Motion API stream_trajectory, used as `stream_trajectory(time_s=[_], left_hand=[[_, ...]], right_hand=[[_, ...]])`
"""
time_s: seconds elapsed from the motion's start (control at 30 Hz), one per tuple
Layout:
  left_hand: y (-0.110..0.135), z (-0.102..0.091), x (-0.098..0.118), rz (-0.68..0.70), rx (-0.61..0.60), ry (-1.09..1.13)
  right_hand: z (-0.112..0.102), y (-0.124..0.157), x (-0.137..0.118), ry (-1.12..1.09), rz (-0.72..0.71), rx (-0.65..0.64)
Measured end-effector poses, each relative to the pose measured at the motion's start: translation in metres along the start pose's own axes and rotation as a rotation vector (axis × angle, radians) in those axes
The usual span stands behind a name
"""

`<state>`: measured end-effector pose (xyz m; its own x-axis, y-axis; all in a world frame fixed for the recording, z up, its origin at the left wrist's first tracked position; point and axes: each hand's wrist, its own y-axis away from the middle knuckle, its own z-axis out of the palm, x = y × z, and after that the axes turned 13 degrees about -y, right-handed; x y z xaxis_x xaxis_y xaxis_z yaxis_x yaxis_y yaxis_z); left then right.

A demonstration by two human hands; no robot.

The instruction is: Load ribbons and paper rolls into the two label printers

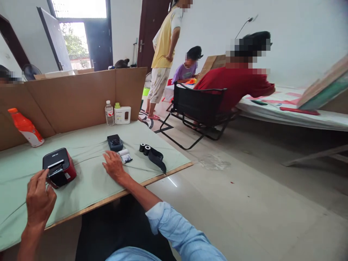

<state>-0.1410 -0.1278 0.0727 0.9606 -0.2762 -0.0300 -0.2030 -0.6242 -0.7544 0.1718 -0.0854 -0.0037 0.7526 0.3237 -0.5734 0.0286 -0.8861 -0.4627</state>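
Observation:
My left hand (40,197) is at the near left corner of a black and red label printer (60,165). Its fingers are bent, with the thumb apart from them; whether the fingertips touch the printer I cannot tell. My right hand (114,166) hovers over or rests on the cloth, fingers loosely spread and nothing held. Just beyond its fingertips lies a small white roll of labels (125,156) with dark print on its loose end. Behind that roll stands a smaller dark printer (115,142). Two black ribbon rolls (146,149) lie to the right, a length of black ribbon (157,159) trailing from them.
A green cloth covers the table (89,192). Along the back runs a cardboard screen (81,101), with an orange bottle (25,127), a clear bottle (109,114) and a white jug (122,114) before it. People sit and stand beyond, one in a folding chair (199,105).

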Motion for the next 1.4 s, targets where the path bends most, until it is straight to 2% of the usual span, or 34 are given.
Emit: stream_trajectory(time_s=[0.07, 0.13, 0.23, 0.33, 0.43, 0.57, 0.67, 0.73, 0.8, 0.93, 1.03, 1.13, 1.23, 1.4], left_hand=[[-0.004, -0.006, 0.028, 0.05, 0.053, 0.052], [-0.007, -0.004, 0.054, 0.126, 0.041, 0.133], [-0.009, 0.015, 0.086, 0.243, -0.083, 0.241], [-0.014, 0.043, 0.108, 0.304, -0.256, 0.28], [-0.03, 0.075, 0.121, 0.316, -0.388, 0.268], [-0.065, 0.122, 0.132, 0.302, -0.488, 0.29], [-0.093, 0.158, 0.141, 0.223, -0.628, 0.352], [-0.109, 0.18, 0.147, 0.143, -0.705, 0.417], [-0.121, 0.199, 0.154, 0.095, -0.73, 0.508], [-0.132, 0.228, 0.166, 0.08, -0.748, 0.668], [-0.135, 0.241, 0.173, 0.11, -0.732, 0.754], [-0.135, 0.247, 0.178, 0.117, -0.708, 0.748], [-0.134, 0.245, 0.182, 0.103, -0.692, 0.716], [-0.134, 0.232, 0.179, 0.186, -0.619, 0.723]], right_hand=[[-0.021, 0.002, 0.02, 0.083, 0.121, 0.066], [-0.035, 0.002, 0.035, 0.144, 0.235, 0.088], [-0.043, 0.002, 0.049, 0.19, 0.334, 0.057], [-0.045, 0.002, 0.055, 0.205, 0.351, 0.029], [-0.048, 0.005, 0.062, 0.207, 0.338, 0.038], [-0.054, 0.016, 0.069, 0.214, 0.357, 0.08], [-0.058, 0.017, 0.072, 0.189, 0.315, 0.133], [-0.061, 0.008, 0.075, 0.147, 0.25, 0.167], [-0.065, -0.008, 0.079, 0.079, 0.222, 0.16], [-0.069, -0.046, 0.095, -0.077, 0.305, -0.003], [-0.064, -0.062, 0.107, -0.115, 0.322, -0.075], [-0.056, -0.062, 0.114, -0.135, 0.311, -0.064], [-0.046, -0.058, 0.115, -0.146, 0.303, -0.016], [-0.03, -0.056, 0.105, -0.172, 0.267, 0.032]])
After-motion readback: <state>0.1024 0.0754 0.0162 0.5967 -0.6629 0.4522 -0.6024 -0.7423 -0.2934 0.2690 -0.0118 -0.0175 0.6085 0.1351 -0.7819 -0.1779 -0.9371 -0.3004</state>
